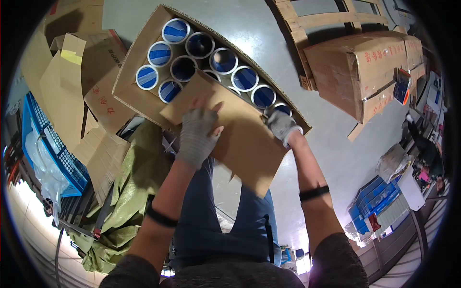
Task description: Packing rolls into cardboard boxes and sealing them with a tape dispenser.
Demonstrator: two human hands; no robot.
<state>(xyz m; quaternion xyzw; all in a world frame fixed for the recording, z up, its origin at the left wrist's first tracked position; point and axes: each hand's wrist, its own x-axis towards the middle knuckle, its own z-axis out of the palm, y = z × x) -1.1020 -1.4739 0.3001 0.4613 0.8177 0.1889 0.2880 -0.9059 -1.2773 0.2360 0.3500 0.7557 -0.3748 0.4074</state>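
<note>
A flat brown cardboard sheet (245, 137) slants across the near side of a large open carton (126, 91). Inside the carton stand several white-rimmed round tubes (159, 54) with blue inside; the sheet covers some of them. My left hand (199, 132), in a grey fingerless glove, lies on the sheet's left part with its fingers spread and slightly blurred. At the sheet's right edge, beside the carton wall, my gloved right hand (282, 126) has its fingers curled around the cardboard. Its fingertips are partly hidden.
Opened cardboard pieces (62, 91), a blue plastic crate (53, 149) and a green woven sack (132, 187) crowd the left. To the right, a closed carton (355, 72) lies beside a wooden pallet (331, 21). Blue bins (377, 201) stand lower right.
</note>
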